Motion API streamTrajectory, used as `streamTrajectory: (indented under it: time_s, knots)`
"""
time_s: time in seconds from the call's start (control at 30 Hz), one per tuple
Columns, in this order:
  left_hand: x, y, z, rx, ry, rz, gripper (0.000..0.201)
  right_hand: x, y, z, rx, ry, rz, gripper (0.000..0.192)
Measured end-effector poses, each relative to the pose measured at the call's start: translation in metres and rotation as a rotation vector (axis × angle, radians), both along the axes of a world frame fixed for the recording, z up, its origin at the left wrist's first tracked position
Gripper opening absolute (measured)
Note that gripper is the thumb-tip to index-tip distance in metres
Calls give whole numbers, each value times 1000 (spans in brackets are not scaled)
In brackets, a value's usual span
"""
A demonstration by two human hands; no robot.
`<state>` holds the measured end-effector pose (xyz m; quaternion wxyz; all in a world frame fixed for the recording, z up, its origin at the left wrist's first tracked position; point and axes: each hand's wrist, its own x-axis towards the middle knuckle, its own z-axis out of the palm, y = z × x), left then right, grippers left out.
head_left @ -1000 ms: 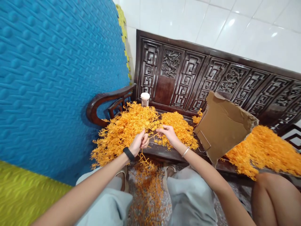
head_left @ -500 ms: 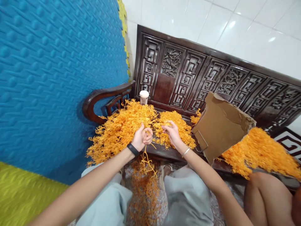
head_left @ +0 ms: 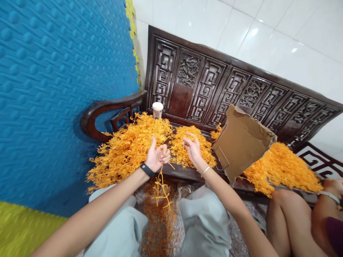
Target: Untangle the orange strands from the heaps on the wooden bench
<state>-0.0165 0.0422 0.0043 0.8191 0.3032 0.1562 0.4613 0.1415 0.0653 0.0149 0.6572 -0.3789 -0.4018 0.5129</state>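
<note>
Orange sprig heaps [head_left: 128, 146] and cardboard [head_left: 241, 142] crowding bench [head_left: 187, 174]

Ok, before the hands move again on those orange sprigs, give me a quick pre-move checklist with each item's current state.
1. Left hand closed on an orange sprig that hangs down: ok.
2. Right hand free, fingers spread over the middle orange pile: ok.
3. Sprig hangs free of the bench edge: cannot tell.
4. Cardboard sheet apart from both hands: ok.
5. Cup upright at the backrest, behind the piles: ok.
6. Another person's knee clear of the right arm: ok.
</note>
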Motion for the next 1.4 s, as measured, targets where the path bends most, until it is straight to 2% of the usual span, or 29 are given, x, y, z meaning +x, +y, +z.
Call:
streamTrajectory:
  time_s: [0.17, 0.3, 0.47, 0.57, 0.7, 0.9, 0.97, 1.03, 1.17, 1.23, 1.33, 1.4]
  knots:
    - [-3, -1, -6, 67, 273, 7, 66, 8, -7, 3, 63, -293, 1, 36]
    - [-11, -4, -2, 105, 443, 33, 63, 22, -7, 5, 140, -480, 21, 23]
    - [-20, -11, 5, 210, 636, 96, 45, 41, -3, 5, 225, -678, 19, 23]
    - [-24, -14, 5, 261, 707, 106, 43, 48, -3, 4, 155, -700, 101, 25]
    - [-31, -16, 3, 276, 776, 147, 44, 52, -7, 2, -6, -624, 273, 28]
    - [-44, -11, -1, 238, 797, 182, 41, 57, -12, -1, -25, -657, 410, 29]
    - [-44, -11, -2, 219, 773, 180, 40, 58, -13, -3, -21, -704, 369, 24]
    - [-39, -16, 0, 170, 696, 163, 39, 59, -13, -5, 23, -818, 241, 17]
    - [-8, -36, 7, 13, 469, 66, 40, 56, -7, -8, 134, -1085, -105, 13]
    - [10, -45, 10, -45, 381, 48, 41, 54, 1, -9, 140, -1152, -183, 16]
    - [29, -47, 9, -135, 368, 130, 39, 60, 20, -9, 129, -1240, -228, 18]
    - [33, -45, 6, -221, 411, 214, 38, 77, 37, -9, 86, -1274, -339, 20]
